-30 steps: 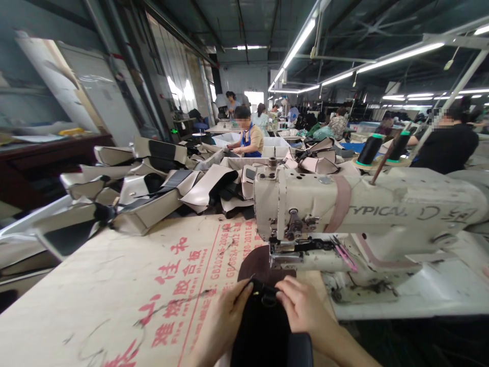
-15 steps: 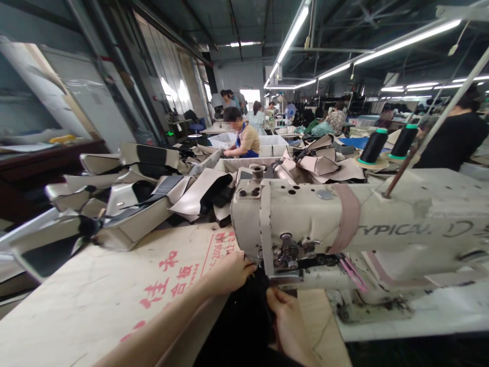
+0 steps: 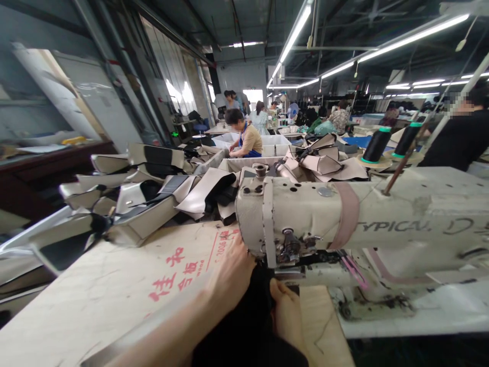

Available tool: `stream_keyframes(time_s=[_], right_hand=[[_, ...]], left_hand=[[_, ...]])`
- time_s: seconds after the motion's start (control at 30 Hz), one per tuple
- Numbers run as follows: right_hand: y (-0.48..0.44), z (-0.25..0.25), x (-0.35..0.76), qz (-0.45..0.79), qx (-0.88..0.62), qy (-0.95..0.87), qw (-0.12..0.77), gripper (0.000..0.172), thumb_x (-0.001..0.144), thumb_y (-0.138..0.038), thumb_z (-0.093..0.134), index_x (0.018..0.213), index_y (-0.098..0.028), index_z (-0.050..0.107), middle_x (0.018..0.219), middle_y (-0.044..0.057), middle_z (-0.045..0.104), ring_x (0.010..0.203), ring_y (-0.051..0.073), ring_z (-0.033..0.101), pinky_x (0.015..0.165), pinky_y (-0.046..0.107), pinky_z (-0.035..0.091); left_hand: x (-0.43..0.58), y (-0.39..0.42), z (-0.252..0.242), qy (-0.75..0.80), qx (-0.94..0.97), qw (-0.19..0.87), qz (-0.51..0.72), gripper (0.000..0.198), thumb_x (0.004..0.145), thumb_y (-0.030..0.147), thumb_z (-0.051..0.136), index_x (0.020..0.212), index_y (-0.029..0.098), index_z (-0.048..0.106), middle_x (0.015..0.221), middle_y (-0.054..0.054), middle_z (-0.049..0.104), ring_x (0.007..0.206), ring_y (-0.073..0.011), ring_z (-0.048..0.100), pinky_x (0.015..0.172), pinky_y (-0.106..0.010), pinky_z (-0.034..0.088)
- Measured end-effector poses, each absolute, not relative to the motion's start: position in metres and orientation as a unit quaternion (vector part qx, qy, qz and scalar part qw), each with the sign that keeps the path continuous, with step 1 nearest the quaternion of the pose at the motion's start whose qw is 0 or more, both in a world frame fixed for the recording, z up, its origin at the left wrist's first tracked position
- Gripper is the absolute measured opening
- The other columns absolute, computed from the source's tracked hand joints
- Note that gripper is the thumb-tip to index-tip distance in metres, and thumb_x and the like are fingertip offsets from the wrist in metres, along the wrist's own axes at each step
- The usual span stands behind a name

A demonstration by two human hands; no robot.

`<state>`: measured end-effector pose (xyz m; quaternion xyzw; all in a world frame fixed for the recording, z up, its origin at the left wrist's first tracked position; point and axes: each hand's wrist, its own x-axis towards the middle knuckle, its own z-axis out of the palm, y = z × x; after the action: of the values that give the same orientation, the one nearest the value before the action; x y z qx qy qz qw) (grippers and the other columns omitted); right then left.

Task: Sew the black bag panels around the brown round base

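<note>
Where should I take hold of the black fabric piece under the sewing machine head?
Probably by its near edge, from the operator's side. The black fabric piece runs back under the sewing machine head, which blocks the far end; the left hand and right hand already flank its near part.

Black fabric (image 3: 252, 316), beige sewing machine (image 3: 344, 214)

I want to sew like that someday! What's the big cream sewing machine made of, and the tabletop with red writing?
The cream sewing machine looks like painted cast metal: a hard, rounded body with screw holes and scuffed, dirty paint. The pale tabletop with red writing seems to be plywood board: matte, with faint grain and scratches, and red characters printed on it. The black piece under both hands looks like soft fabric or leatherette; hard to tell.
</note>
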<state>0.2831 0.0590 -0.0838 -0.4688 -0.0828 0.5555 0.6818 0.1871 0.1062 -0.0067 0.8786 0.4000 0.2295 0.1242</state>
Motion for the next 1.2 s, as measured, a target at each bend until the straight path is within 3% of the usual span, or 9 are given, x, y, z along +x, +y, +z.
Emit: stream_keyframes(time_s=[0.13,0.27,0.4,0.57,0.8,0.9,1.07,1.2], right_hand=[[0.056,-0.082,0.288,0.526,-0.5,-0.113,0.678,0.034,0.062,-0.047,0.064,0.069,-0.014,0.068,0.071,0.007,0.064,0.072,0.022,0.057,0.062,0.027,0.044],[0.052,-0.077,0.29,0.509,-0.513,-0.132,0.678,0.025,0.065,-0.04,0.062,0.066,-0.015,0.067,0.07,0.006,0.065,0.073,0.021,0.058,0.062,0.026,0.045],[0.052,-0.075,0.29,0.51,-0.513,-0.131,0.678,0.02,0.065,-0.033,0.058,0.061,-0.015,0.065,0.062,0.005,0.062,0.065,0.02,0.057,0.055,0.026,0.043],[0.055,-0.08,0.288,0.53,-0.489,-0.112,0.684,0.017,0.063,-0.028,0.054,0.062,-0.015,0.064,0.065,0.005,0.064,0.063,0.019,0.058,0.054,0.025,0.043],[0.058,-0.079,0.279,0.551,-0.455,-0.093,0.694,0.03,0.062,-0.041,0.06,0.073,-0.013,0.067,0.072,0.008,0.066,0.075,0.023,0.061,0.062,0.028,0.046],[0.058,-0.077,0.277,0.543,-0.461,-0.079,0.698,0.037,0.062,-0.044,0.063,0.078,-0.011,0.069,0.077,0.009,0.067,0.078,0.023,0.061,0.061,0.027,0.046],[0.06,-0.079,0.276,0.529,-0.472,-0.041,0.704,0.044,0.06,-0.046,0.068,0.085,-0.01,0.07,0.072,0.008,0.066,0.066,0.02,0.059,0.053,0.026,0.043],[0.06,-0.082,0.277,0.534,-0.467,-0.036,0.704,0.044,0.06,-0.045,0.069,0.088,-0.011,0.07,0.067,0.006,0.065,0.057,0.015,0.054,0.049,0.024,0.039]], left_hand=[[0.182,0.066,-0.016,0.444,0.873,0.126,0.157,0.021,0.088,0.032,0.042,0.094,0.019,0.058,0.1,-0.01,0.061,0.09,-0.0223,0.06,0.079,-0.034,0.048],[0.208,0.063,-0.026,0.545,0.818,0.137,0.12,0.034,0.089,0.038,0.034,0.11,0.012,0.044,0.104,-0.016,0.058,0.1,-0.0254,0.058,0.083,-0.034,0.046],[0.234,0.077,-0.026,0.612,0.775,0.093,0.13,0.046,0.087,0.051,0.032,0.107,0.01,0.039,0.094,-0.015,0.06,0.09,-0.0285,0.062,0.069,-0.034,0.048],[0.237,0.082,-0.027,0.614,0.778,0.08,0.106,0.042,0.088,0.053,0.028,0.099,0.014,0.039,0.084,-0.012,0.064,0.077,-0.0289,0.065,0.059,-0.032,0.046],[0.219,0.093,-0.039,0.595,0.752,0.215,0.182,0.027,0.089,0.045,0.031,0.094,0.021,0.041,0.094,-0.007,0.066,0.088,-0.0235,0.064,0.072,-0.03,0.045],[0.214,0.096,-0.045,0.584,0.734,0.268,0.22,0.025,0.088,0.047,0.034,0.094,0.024,0.043,0.087,-0.001,0.065,0.081,-0.0189,0.064,0.07,-0.026,0.044],[0.212,0.101,-0.044,0.591,0.733,0.257,0.219,0.027,0.085,0.049,0.039,0.094,0.024,0.045,0.064,0.004,0.057,0.063,-0.0176,0.061,0.059,-0.024,0.04],[0.211,0.107,-0.042,0.586,0.742,0.247,0.211,0.027,0.085,0.049,0.04,0.089,0.023,0.047,0.061,0.004,0.053,0.06,-0.0161,0.057,0.054,-0.023,0.036]])
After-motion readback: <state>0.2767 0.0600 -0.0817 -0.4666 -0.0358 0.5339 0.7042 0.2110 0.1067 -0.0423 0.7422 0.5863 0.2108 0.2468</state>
